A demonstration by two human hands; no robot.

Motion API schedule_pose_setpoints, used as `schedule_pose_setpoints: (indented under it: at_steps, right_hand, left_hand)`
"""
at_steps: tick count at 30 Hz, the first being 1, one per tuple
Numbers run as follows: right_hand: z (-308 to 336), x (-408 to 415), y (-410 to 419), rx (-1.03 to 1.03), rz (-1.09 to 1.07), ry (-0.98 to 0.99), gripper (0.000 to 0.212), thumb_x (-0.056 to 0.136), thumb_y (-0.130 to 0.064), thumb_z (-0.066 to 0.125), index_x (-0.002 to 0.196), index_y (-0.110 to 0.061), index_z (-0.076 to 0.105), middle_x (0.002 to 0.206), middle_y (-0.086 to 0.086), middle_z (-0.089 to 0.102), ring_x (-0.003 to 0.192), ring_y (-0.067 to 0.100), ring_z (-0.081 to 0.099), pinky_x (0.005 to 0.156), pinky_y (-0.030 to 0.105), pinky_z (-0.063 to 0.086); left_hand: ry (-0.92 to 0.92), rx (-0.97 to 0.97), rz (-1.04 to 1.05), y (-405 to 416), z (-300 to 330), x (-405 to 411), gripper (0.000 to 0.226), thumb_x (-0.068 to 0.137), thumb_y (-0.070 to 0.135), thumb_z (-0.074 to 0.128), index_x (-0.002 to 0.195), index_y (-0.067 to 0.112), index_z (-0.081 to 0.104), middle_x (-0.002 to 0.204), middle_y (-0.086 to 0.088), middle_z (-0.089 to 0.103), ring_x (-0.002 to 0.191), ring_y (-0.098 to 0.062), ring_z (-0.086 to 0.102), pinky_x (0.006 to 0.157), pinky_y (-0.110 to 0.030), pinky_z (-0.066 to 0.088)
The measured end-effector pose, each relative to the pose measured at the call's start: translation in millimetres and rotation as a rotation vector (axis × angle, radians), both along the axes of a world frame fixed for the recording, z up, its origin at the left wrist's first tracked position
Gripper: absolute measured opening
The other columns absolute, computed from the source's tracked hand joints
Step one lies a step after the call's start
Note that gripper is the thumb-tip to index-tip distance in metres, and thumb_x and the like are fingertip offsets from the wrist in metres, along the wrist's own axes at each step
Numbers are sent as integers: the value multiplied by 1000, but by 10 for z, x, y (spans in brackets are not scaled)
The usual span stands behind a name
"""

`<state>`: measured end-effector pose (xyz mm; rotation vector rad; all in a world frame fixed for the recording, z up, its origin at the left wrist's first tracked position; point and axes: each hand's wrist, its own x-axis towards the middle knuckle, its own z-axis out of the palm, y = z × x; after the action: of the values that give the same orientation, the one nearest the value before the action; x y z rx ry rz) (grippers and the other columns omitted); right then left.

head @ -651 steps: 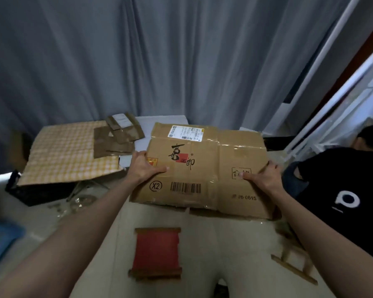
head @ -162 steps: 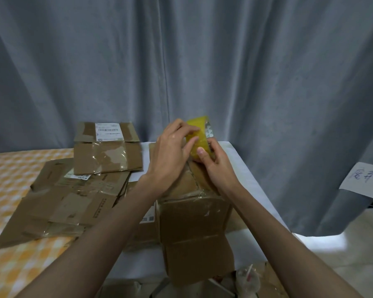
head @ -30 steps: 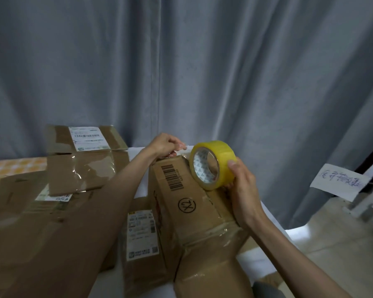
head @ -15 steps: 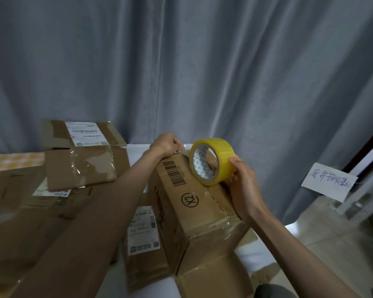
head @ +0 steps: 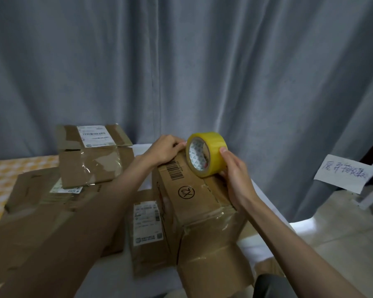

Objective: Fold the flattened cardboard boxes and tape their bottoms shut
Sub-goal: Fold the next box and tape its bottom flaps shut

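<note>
White-topped table [head: 142, 148] carries flattened cardboard boxes [head: 52, 211] at left and one folded box [head: 200, 211]; checked cloth [head: 7, 171] covers far left.

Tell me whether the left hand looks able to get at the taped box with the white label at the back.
Probably yes: the left hand is pressing on the box being taped, and nothing stands between it and the labelled box.

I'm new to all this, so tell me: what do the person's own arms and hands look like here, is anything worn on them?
Nothing is worn. The left hand and right hand are bare, with no gloves, and no rings or watch that I can see. Both forearms are bare as far as the picture shows; no sleeve is visible.
</note>
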<state>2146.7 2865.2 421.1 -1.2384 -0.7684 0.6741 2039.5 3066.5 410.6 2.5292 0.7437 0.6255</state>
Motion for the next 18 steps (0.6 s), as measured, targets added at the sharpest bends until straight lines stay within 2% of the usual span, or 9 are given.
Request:
schedule_pose_setpoints:
  at_steps: [3, 5, 7, 9, 12, 14, 15, 16, 18]
  right_hand:
    - [3, -14, -20, -18, 29, 15, 40, 97, -44, 56, 102, -10, 77, 107, 15, 75, 111, 31, 68, 105, 54, 47]
    - [41, -52, -51, -20, 50, 2, 45, 92, -50, 60, 100, -8, 76, 104, 21, 74, 110, 36, 67, 103, 58, 47]
    - [121, -105, -88, -35, 59, -11, 54, 90, -53, 62, 98, -1, 73, 102, 28, 71, 102, 38, 69, 99, 62, 48]
    - [228, -156, -156, -43, 50, -11, 56, 94, -52, 60, 97, 3, 72, 97, 30, 71, 90, 37, 70, 95, 59, 53]
    - [272, -150, -288, -68, 68, -30, 57, 96, -51, 58, 100, 4, 71, 85, 23, 72, 76, 31, 67, 79, 48, 56]
    - [248, -89, -383, -96, 70, -1, 48, 97, -50, 56, 100, -6, 75, 90, 12, 76, 82, 26, 73, 78, 42, 58]
    - [238, -61, -411, -109, 70, 33, 41, 97, -48, 55, 100, -12, 75, 94, 9, 77, 86, 24, 74, 78, 42, 60]
    - [227, -51, -438, -127, 61, 61, 38, 95, -48, 54, 101, -17, 75, 96, 9, 77, 89, 24, 74, 82, 46, 60]
    - [179, -58, -465, -154, 54, 65, 37, 89, -52, 54, 94, -25, 78, 96, 8, 77, 93, 27, 74, 91, 54, 56]
  left_hand:
    - [116, 67, -47, -83, -44, -141, 40, 107, 29, 37, 78, 27, 63, 77, -3, 63, 80, -22, 60, 71, -32, 34]
    - [139, 70, -35, -130, -62, -177, 39, 109, 30, 29, 106, 20, 67, 107, -11, 69, 101, -29, 61, 79, -35, 37]
    - [190, 112, -19, -134, -59, -194, 43, 110, 32, 23, 134, 28, 58, 137, -5, 61, 120, -29, 55, 92, -38, 39]
    - [300, 162, -21, -149, -22, -185, 45, 110, 34, 18, 149, 34, 41, 153, 1, 45, 133, -28, 46, 105, -41, 36]
    - [405, 167, 24, -127, -7, -181, 58, 104, 56, 7, 152, 37, 34, 156, 2, 41, 137, -28, 42, 108, -44, 34]
    - [371, 149, 6, -114, 10, -213, 90, 86, 79, -8, 148, 37, 41, 148, -1, 50, 133, -26, 47, 108, -48, 38]
    - [360, 153, -17, -103, 12, -224, 94, 83, 80, -11, 147, 35, 41, 146, -1, 51, 133, -24, 46, 109, -48, 38]
    - [360, 181, -46, -97, 9, -226, 86, 89, 75, -7, 150, 34, 38, 148, -1, 49, 136, -23, 44, 113, -44, 34]
    - [357, 250, -111, -128, 29, -221, 58, 105, 51, 11, 153, 28, 33, 155, 3, 41, 143, -18, 36, 117, -26, 21]
